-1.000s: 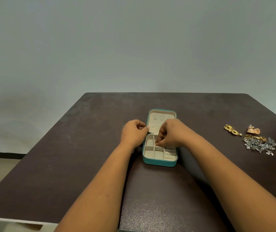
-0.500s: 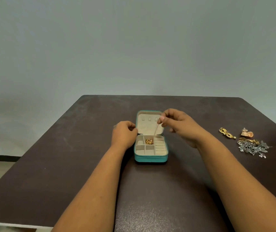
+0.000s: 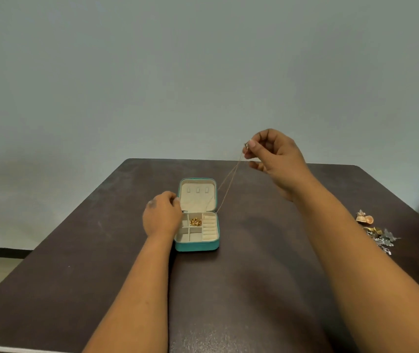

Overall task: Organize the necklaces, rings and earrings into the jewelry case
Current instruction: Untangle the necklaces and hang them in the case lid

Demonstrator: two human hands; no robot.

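A teal jewelry case (image 3: pixel 196 246) lies open on the dark table, its cream lid standing up at the back. A gold piece (image 3: pixel 195 221) sits in one of the upper compartments. My right hand (image 3: pixel 274 159) is raised above and to the right of the case and pinches the end of a thin gold necklace chain (image 3: pixel 229 181). The chain runs taut down to the case's right hinge corner. My left hand (image 3: pixel 162 215) rests curled at the case's left side, fingertips at the lid's left edge; whether it holds anything is hidden.
A pile of silver and gold jewelry (image 3: pixel 379 234) lies at the table's right edge, partly hidden behind my right forearm. The table (image 3: pixel 241 289) ends at a grey wall behind; floor shows on the left.
My right hand has risen and moved right from the case, drawing the thin chain out taut. The gold piece now shows in its compartment. My left hand stays by the lid.
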